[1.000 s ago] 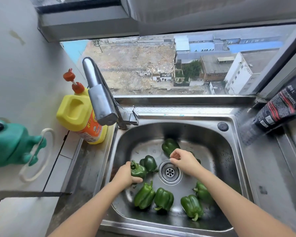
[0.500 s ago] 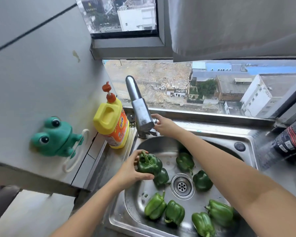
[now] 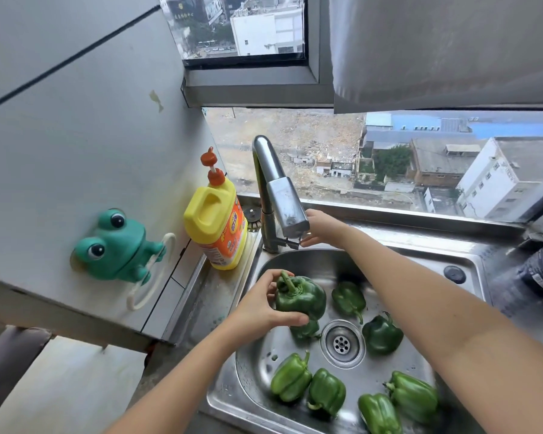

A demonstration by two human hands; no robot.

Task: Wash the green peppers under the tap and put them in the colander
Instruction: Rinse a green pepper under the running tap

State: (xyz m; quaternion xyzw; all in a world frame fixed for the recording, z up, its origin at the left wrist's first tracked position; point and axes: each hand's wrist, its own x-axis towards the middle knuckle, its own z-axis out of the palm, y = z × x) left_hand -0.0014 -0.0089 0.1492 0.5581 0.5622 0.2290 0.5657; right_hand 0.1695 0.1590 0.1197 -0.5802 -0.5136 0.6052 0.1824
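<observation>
Wash step starting: my left hand (image 3: 261,308) grips one pepper (image 3: 300,300) above the sink's (image 3: 308,261) left side, right hand (image 3: 322,228) at the tap's (image 3: 284,198) lever (image 3: 293,244), grip hidden so can't tell; no water seen, next open tap and bring pepper under it

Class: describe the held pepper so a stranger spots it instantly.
Find the steel sink under the window. Near its tap, the left hand grips a dark green pepper. Only this one is lifted; the others lie in the basin.
</observation>
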